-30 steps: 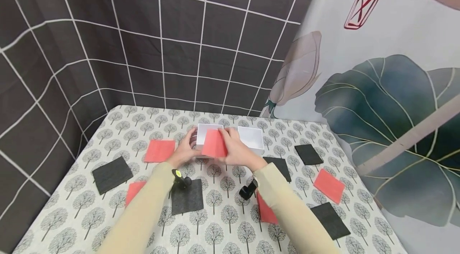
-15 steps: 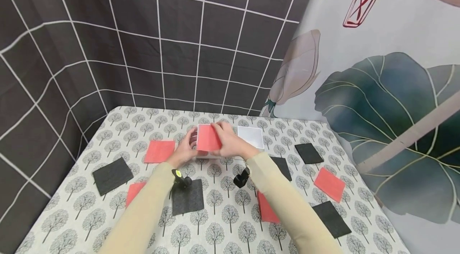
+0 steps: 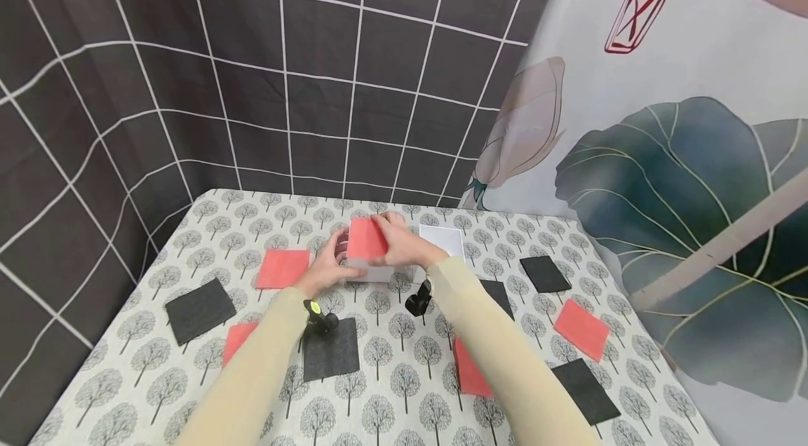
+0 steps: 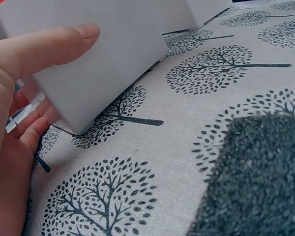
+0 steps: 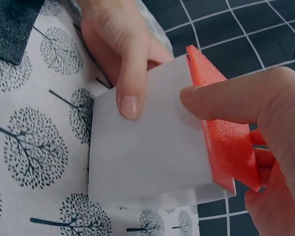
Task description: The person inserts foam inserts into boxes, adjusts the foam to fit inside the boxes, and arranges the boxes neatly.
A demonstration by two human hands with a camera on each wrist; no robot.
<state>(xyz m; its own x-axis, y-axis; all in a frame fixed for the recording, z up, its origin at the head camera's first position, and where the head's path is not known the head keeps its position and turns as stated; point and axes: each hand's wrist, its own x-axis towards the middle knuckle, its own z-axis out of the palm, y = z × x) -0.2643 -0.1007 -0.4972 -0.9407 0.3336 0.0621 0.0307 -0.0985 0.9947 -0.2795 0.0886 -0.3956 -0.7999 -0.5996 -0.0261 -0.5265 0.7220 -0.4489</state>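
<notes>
Head view: White box (image 3: 372, 271) near the far side of the tree-print cloth (image 3: 372, 418). Left hand (image 3: 325, 269) on its left side, fingers curled around it. Red square (image 3: 366, 239) at the top of the box, covering its opening from here; right hand (image 3: 404, 246) grasps the square by its right edge. Second white box (image 3: 445, 239) just to the right, open side up. Four other red squares (image 3: 283, 268) and five black squares (image 3: 330, 351) lie spread on both sides, some partly behind the sleeves. Dark grid curtain (image 3: 322, 46) behind.

Left wrist view: Left thumb flat along one wall of the white box, fingers bent round the far side: a firm grasp. One black square at lower right, apart from the box.

Right wrist view: Red square tilted at the box's rim. Right thumb at its near edge, other fingers behind it. Cannot tell how much is inside.
</notes>
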